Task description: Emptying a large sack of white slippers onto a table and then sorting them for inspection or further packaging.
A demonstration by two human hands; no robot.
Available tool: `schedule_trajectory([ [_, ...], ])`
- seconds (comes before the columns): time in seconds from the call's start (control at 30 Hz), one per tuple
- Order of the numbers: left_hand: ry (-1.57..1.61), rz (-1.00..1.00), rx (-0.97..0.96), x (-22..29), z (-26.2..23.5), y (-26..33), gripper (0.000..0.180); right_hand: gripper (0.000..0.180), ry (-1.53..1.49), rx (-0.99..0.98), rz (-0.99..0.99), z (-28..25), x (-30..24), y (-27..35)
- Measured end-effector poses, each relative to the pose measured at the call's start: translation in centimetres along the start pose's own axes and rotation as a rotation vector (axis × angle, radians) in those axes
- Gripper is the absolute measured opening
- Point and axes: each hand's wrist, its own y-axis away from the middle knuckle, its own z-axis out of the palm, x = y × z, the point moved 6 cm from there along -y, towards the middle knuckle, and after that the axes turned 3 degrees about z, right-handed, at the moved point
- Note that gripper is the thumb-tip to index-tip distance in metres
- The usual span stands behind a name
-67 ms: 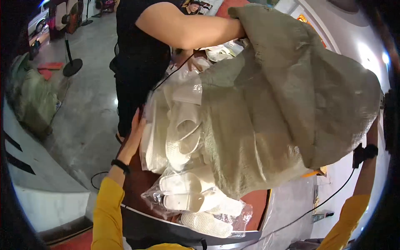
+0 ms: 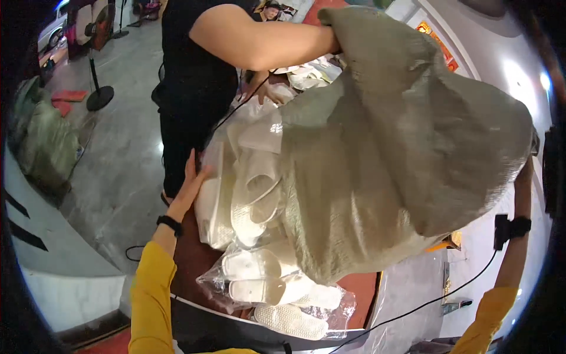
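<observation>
A large grey-green woven sack (image 2: 377, 171) hangs over the right part of the table. White slippers (image 2: 256, 197) in clear plastic wrapping lie at its left side, and more wrapped slippers (image 2: 265, 277) lie nearer to me. My left hand (image 2: 191, 183) is open, its fingers stretched along the left side of the wrapped slippers. My right forearm (image 2: 519, 200) reaches up to the sack's right end, where the sack hides my fingers. Across the table, another person's arm (image 2: 277, 44) reaches to the sack's upper edge, while that person's other hand (image 2: 262, 85) rests by the plastic wrapping.
The reddish-brown table top (image 2: 206, 271) shows around the slippers. A black cable (image 2: 424, 304) runs from the device on my right wrist. The other person, in black clothes (image 2: 194, 94), stands at the far left side. Behind are a standing fan (image 2: 100, 97) and filled sacks (image 2: 50, 141).
The sack's upper right part has sunk a little and shifted left, baring more of a red and gold picture behind it. My left hand stays beside the wrapped slippers.
</observation>
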Motion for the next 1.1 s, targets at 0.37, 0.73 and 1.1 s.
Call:
schedule_trajectory([
  [0.37, -0.522, -0.070, 0.124, -8.3, 1.0, -5.8, 0.113, 0.067, 0.541, -0.219, -0.114, 6.0, 9.0, 16.7],
  [0.73, 0.075, -0.027, 0.146, -13.4, 0.3, -6.8, 0.074, 0.039, -0.117, 0.262, 0.083, -2.1, 24.9, 12.5],
  [1.1, 0.087, 0.139, 0.091, -23.2, 0.1, 5.7, 0.061, 0.044, 0.473, -0.128, -0.307, -5.7, -19.1, -22.1],
])
